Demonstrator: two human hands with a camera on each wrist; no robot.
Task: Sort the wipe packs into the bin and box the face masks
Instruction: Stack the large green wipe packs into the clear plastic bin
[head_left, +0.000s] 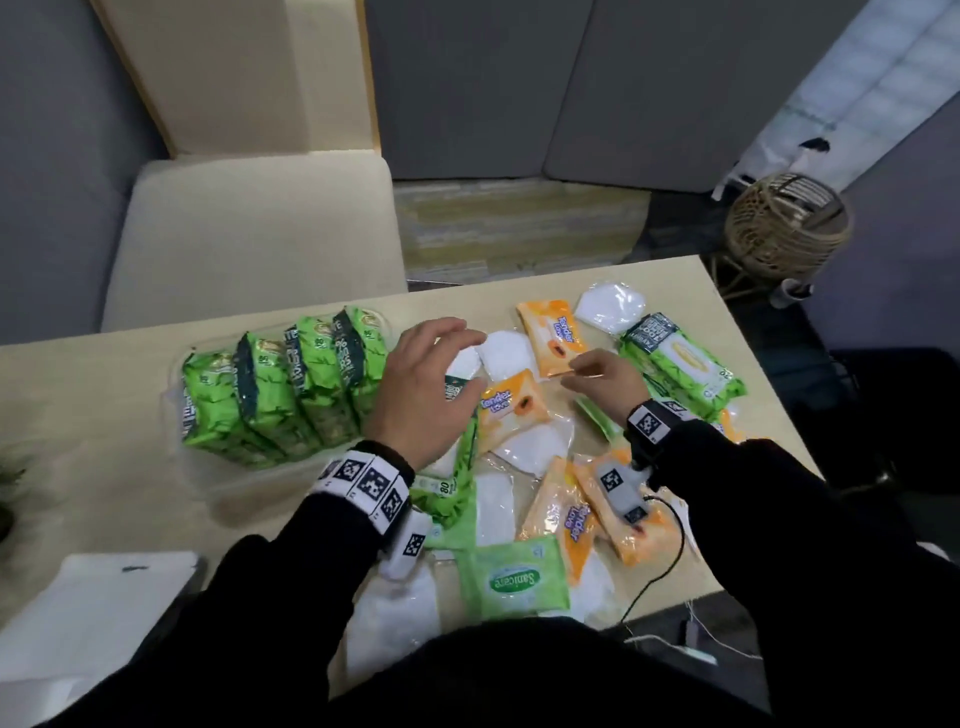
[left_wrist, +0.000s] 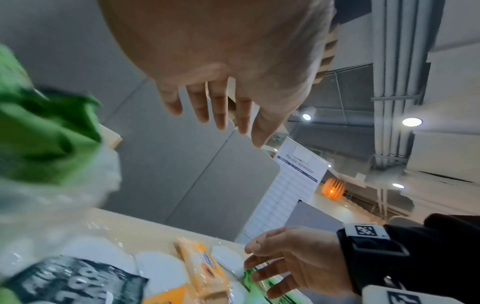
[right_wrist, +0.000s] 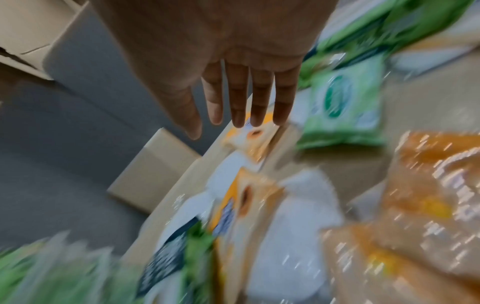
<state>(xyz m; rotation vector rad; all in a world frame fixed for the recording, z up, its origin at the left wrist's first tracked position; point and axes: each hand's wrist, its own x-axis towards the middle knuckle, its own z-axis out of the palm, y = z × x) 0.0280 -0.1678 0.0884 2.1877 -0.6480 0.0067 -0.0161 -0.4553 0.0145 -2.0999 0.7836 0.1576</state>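
Several green wipe packs (head_left: 280, 384) stand upright in a clear plastic bin (head_left: 249, 478) at the table's left. My left hand (head_left: 457, 358) hovers just right of the bin with fingers spread, above a green pack (head_left: 452, 483) lying on the table, and holds nothing. In the left wrist view the left hand's fingers (left_wrist: 213, 107) are straight. My right hand (head_left: 571, 374) is over the near end of an orange Tender Love pack (head_left: 553, 338), fingers relaxed and empty; its fingers (right_wrist: 246, 98) look straight. White face masks (head_left: 506, 353) in clear wrappers lie among the packs.
More orange packs (head_left: 623, 514), a Sanicare green pack (head_left: 514, 579), a large green pack (head_left: 680, 369) and another mask (head_left: 613, 306) are scattered on the right half. A white box (head_left: 93, 623) sits at the near left. A beige chair (head_left: 260, 234) and a wicker basket (head_left: 789, 223) stand beyond the table.
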